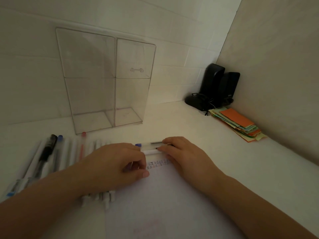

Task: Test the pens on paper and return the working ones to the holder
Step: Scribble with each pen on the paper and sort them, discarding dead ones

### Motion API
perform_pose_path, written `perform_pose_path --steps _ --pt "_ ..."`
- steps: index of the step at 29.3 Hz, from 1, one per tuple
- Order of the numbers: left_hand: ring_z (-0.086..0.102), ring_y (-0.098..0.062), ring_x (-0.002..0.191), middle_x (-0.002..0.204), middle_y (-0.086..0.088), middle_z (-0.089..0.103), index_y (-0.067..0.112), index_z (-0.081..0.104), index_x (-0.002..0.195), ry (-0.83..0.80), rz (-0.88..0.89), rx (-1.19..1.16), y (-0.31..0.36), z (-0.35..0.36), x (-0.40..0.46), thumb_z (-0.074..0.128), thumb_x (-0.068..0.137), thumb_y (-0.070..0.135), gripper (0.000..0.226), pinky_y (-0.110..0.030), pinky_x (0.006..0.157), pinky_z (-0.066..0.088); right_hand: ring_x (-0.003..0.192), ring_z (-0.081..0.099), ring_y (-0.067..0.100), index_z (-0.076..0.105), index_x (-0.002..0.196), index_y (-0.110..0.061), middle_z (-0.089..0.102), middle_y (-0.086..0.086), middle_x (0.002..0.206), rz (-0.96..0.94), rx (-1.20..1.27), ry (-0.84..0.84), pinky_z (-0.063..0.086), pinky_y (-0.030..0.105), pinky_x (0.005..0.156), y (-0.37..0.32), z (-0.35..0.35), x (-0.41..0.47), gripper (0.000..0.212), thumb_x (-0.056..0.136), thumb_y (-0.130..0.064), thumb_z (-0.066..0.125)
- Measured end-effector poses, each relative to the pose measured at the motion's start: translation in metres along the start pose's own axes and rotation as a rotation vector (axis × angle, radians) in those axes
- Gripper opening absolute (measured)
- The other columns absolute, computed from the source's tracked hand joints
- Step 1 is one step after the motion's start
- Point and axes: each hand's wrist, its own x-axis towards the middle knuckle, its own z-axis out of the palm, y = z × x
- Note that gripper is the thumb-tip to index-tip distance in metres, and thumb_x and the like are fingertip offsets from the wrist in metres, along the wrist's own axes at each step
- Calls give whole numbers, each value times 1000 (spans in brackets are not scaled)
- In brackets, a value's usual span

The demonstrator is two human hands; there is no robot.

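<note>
Hands: left grip (pixel 119 163) and right grip (pixel 183 152) pinch white pen (pixel 151 151) over paper (pixel 164 195)

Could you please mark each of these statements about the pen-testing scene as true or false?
1. The clear holder has pens standing in it. False: its compartments look empty.
2. A row of pens lies on the desk left of the paper. True.
3. The left hand and right hand both touch a white pen lying crosswise. True.
4. The stack of coloured notes sits at the far left. False: it lies at the right, by the wall.
5. The paper is blank. False: small marks show near its top edge.
</note>
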Motion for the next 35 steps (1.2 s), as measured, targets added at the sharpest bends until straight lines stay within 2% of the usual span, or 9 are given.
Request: perform_pose_path --steps 5,12,15,17,20,24,28,31,35 --pt "52 -3 71 72 13 56 32 58 77 1 2 -11 -2 1 0 36 74 62 37 -27 66 47 66 60 19 69 88 -15 64 2 79 -110 -210 54 50 28 51 -4 -1 10 36 76 -15 35" --pt "52 -4 69 68 13 57 31 57 76 61 -8 -54 2 -4 2 38 74 58 33 -18 63 42 69 58 21 66 100 -15 62 2 83 -120 -111 61 47 27 55 4 3 6 31 80 -14 42" --pt "53 -3 72 84 16 58 30 60 75 144 -21 -99 4 -6 2 41 74 56 32 -17 65 41 75 57 17 66 101 -15 60 1 87 -94 -50 106 47 26 62 6 2 4 23 82 -12 53" --pt "52 -4 76 89 16 56 33 59 74 175 -30 -118 5 -6 3 41 73 56 29 -16 67 41 78 54 8 64 102 -13 58 -3 88 113 276 191 43 15 70 1 -12 4 19 89 -11 51" --pt "50 -1 84 84 18 56 43 53 85 206 -30 -134 8 -5 5 44 71 55 20 -8 71 38 72 61 2 58 98 -10 62 -6 78 448 1146 306 48 14 69 -1 -34 5 11 91 -7 50" --pt "44 6 96 106 28 41 52 37 98 259 -89 -165 13 -4 7 46 64 65 37 -3 77 35 71 64 16 56 92 -7 66 8 81 513 1776 237 55 24 65 -4 -37 4 13 81 -12 53" --pt "42 10 96 102 30 41 52 29 91 313 -86 -122 18 -4 6 50 70 70 35 -4 72 38 65 64 18 55 85 -8 67 11 75 463 1778 160 55 25 63 -9 -30 3 4 81 -9 57" --pt "46 5 90 90 25 50 47 39 95 241 -47 -120 20 -2 6 32 75 71 31 -9 65 40 62 62 19 52 82 -9 66 11 72 359 1754 110 53 27 60 -18 -27 2 5 80 -6 55" --pt "49 -4 72 69 17 51 36 46 92 166 39 -37 17 5 6 18 83 56 36 -14 55 36 55 51 15 54 71 -13 58 2 61 252 1451 63 44 25 53 -30 -26 -1 15 70 -23 65"
